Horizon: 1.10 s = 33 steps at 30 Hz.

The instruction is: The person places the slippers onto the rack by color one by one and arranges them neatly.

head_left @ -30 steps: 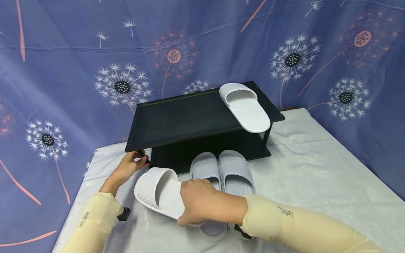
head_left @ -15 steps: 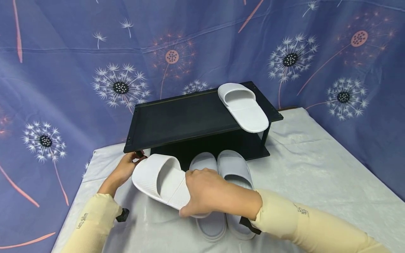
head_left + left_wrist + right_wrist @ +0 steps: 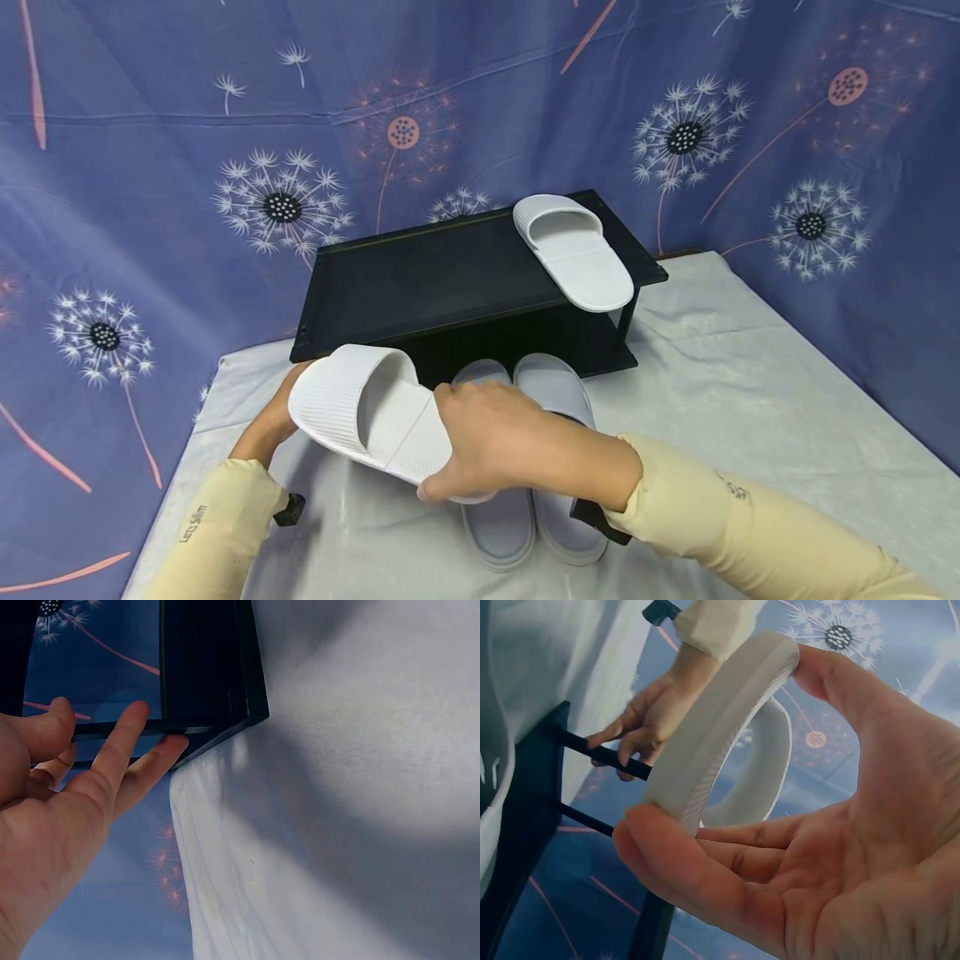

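My right hand [image 3: 487,442] grips a white slipper [image 3: 390,425] by its heel end, toe pointing left, held above the cloth in front of a black shoe rack [image 3: 420,283]. In the right wrist view, thumb and fingers clasp the two edges of its sole [image 3: 712,727]. My left hand [image 3: 67,817] holds a thin leg [image 3: 577,742] at the rack's left end, thumb on one side and fingers on the other. In the head view the raised slipper hides its fingers. Another white slipper [image 3: 577,258] lies on the right part of the top shelf, heel towards me.
A pair of grey slippers [image 3: 551,383] stands before the rack, toes at the lower shelf, partly behind my right hand. White cloth [image 3: 735,417] covers the table. A blue dandelion-print curtain [image 3: 480,100] hangs close behind the rack.
My right hand has lifted the white slipper up towards the rack's front left corner, so it now covers the left hand's fingers. The left hand has stayed at the rack leg.
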Tool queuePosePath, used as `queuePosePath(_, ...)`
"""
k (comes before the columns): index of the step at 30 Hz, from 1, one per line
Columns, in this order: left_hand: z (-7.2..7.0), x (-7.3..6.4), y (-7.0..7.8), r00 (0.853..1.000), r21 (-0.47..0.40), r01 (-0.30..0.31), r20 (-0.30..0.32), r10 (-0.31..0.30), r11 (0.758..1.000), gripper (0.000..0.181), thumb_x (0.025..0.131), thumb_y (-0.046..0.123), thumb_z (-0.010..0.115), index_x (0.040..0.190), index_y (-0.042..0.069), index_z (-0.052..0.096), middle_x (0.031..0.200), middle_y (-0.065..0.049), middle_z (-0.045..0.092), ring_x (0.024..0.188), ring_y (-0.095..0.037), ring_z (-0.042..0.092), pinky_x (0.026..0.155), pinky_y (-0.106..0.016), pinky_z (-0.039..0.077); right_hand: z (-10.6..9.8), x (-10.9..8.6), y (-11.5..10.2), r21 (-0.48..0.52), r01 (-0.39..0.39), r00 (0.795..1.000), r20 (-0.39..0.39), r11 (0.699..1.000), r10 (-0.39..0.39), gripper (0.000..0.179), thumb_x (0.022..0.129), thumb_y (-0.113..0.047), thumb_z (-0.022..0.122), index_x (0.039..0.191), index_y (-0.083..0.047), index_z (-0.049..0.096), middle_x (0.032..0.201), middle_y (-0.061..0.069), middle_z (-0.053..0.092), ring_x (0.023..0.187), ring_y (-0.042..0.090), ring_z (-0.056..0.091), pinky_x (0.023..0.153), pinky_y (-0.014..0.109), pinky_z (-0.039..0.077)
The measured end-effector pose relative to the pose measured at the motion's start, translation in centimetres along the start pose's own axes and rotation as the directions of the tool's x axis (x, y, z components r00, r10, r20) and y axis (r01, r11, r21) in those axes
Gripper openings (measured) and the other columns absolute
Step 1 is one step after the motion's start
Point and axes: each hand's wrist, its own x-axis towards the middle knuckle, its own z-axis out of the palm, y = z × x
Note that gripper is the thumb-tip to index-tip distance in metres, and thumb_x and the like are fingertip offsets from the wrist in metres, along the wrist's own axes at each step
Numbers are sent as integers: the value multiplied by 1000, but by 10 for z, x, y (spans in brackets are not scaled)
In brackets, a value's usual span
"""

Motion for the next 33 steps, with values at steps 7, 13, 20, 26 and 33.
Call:
queuePosePath(7,-3,-1,-5,1000,-117,9,20,-7,993,15,84,32,57,97,27,62,86,11,62,72,-2,57,65,-15,51,-7,-1,0,-21,17,1000,-13,1000,-17,72,55,-65,66,97,-8,52,78,-1,55,71,19,53,61,30,48)
queuePosePath(13,-7,-8,-10,997,-175,81,-1,-82,981,41,98,14,25,94,36,60,86,15,62,73,1,59,66,-10,50,-11,-4,-2,-11,41,999,-12,999,-41,69,55,-64,66,96,-10,52,76,-4,52,69,17,52,59,29,47)
queuePosePath(20,-7,-10,-16,998,-53,41,-41,-44,998,32,92,3,37,101,27,55,92,20,58,83,6,54,74,-6,45,-15,-4,-2,17,37,997,-66,999,-36,72,55,-65,65,98,-9,51,76,-4,52,67,15,50,59,27,46)
queuePosePath(26,-8,-1,-21,986,244,151,-107,-128,958,49,90,25,50,128,2,29,112,9,38,104,2,35,89,-9,33,-18,0,3,50,32,993,-116,998,-26,72,57,-65,64,100,-10,50,79,-5,52,66,11,49,58,25,45)
queuePosePath(33,-7,11,-24,978,178,201,-84,-188,963,33,91,2,41,122,-6,34,115,-20,40,93,-12,54,85,-30,50,-21,8,8,49,-34,987,-156,998,41,70,58,-67,61,96,-10,51,78,-4,51,65,12,49,57,25,44)
